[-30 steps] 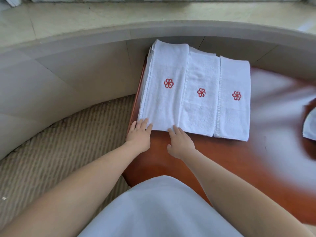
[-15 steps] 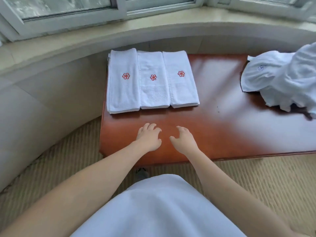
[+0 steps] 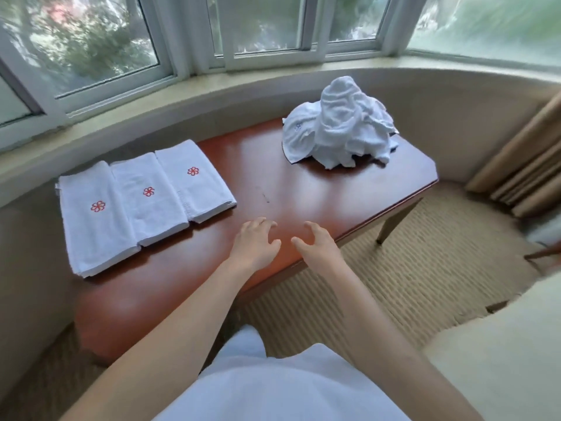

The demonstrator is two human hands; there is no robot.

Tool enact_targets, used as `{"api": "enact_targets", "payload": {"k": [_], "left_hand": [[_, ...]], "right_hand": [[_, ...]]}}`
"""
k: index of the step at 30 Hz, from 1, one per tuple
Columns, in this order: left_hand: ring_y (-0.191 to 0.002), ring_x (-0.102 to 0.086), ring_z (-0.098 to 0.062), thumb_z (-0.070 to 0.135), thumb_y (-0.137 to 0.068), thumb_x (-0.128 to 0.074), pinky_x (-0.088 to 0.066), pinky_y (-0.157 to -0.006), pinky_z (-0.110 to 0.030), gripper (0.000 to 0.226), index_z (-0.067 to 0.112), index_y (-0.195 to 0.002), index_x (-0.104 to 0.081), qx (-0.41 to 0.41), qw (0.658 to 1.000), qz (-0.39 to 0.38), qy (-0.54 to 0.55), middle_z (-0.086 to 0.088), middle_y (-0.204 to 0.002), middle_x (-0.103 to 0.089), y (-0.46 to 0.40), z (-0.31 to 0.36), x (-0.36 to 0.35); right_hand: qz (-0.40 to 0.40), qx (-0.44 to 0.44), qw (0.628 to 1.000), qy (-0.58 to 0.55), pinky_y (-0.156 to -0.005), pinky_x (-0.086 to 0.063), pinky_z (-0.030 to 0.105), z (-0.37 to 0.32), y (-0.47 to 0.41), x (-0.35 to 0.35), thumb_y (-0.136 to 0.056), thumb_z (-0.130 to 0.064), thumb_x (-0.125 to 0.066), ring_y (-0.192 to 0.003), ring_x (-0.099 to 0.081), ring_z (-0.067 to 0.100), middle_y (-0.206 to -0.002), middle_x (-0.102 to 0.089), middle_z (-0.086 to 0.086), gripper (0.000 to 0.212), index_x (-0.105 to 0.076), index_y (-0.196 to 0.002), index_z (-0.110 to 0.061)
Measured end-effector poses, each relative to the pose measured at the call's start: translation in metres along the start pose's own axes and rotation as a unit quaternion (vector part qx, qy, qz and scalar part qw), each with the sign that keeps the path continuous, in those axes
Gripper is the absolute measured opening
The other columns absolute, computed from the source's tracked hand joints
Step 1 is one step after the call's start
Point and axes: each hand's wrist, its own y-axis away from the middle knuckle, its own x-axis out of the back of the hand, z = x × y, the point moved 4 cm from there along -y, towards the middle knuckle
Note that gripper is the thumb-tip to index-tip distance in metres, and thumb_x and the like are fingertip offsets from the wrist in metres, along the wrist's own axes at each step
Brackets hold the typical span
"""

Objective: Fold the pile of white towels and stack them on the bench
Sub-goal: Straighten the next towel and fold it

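On the glossy reddish-brown wooden surface (image 3: pixel 303 189), the crumpled pile of white towels (image 3: pixel 337 132) lies far right of your hands, three folded white towels (image 3: pixel 142 202) lie left, and your left hand (image 3: pixel 255 243) and right hand (image 3: pixel 315 246) hover empty, fingers loosely curled.

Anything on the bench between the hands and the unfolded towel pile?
Nothing visible. Only bare bench top separates the left hand and right hand from the towel pile; the folded towels lie off to the left.
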Motion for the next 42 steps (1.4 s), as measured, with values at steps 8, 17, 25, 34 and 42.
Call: {"api": "enact_targets", "payload": {"k": [8,17,25,34,42], "left_hand": [[-0.149,-0.030,-0.024,0.040,-0.097,-0.058,-0.023,-0.124,-0.041,0.053,0.024,-0.147,-0.050,-0.036,0.999,-0.006,0.023,-0.002,-0.158,-0.041,-0.067,0.054,-0.023],[-0.148,-0.030,-0.021,0.039,-0.098,-0.057,-0.028,-0.118,-0.038,0.050,0.030,-0.146,-0.049,-0.006,0.991,-0.032,0.127,0.005,-0.158,-0.039,-0.204,0.093,-0.045],[-0.142,-0.039,-0.019,0.044,-0.098,-0.058,-0.035,-0.114,-0.037,0.049,0.031,-0.145,-0.051,0.020,0.982,-0.028,0.185,0.010,-0.155,-0.041,-0.301,0.112,-0.026],[-0.140,-0.044,-0.015,0.053,-0.097,-0.058,-0.040,-0.111,-0.036,0.054,0.033,-0.147,-0.049,0.084,0.959,-0.031,0.270,0.008,-0.155,-0.041,-0.366,0.116,-0.027],[-0.126,-0.049,-0.008,0.051,-0.096,-0.061,-0.040,-0.094,-0.028,0.052,0.036,-0.144,-0.050,0.162,0.926,-0.020,0.341,0.012,-0.152,-0.045,-0.441,0.136,-0.046]], "right_hand": [[0.057,-0.020,0.997,-0.049,-0.111,-0.034,0.030,0.036,-0.038,0.069,-0.093,-0.048,-0.063,-0.141,-0.042,0.013,-0.152,-0.046,-0.004,0.061,-0.048,-0.149,-0.031],[0.050,-0.062,0.995,-0.053,-0.109,-0.034,0.027,0.069,-0.151,0.129,-0.093,-0.050,-0.063,-0.141,-0.041,0.007,-0.155,-0.042,-0.009,0.059,-0.048,-0.149,-0.037],[0.049,-0.072,0.994,-0.064,-0.100,-0.040,0.030,0.050,-0.258,0.167,-0.091,-0.056,-0.060,-0.123,-0.044,0.001,-0.153,-0.043,-0.014,0.057,-0.047,-0.145,-0.045],[0.000,-0.080,0.993,-0.083,-0.095,-0.039,0.027,0.039,-0.343,0.172,-0.093,-0.052,-0.062,-0.125,-0.043,0.002,-0.154,-0.043,-0.013,0.054,-0.049,-0.145,-0.043],[-0.063,-0.063,0.989,-0.118,-0.089,-0.040,0.023,0.046,-0.446,0.186,-0.095,-0.045,-0.063,-0.123,-0.046,0.002,-0.145,-0.050,-0.015,0.050,-0.052,-0.144,-0.040]]}}
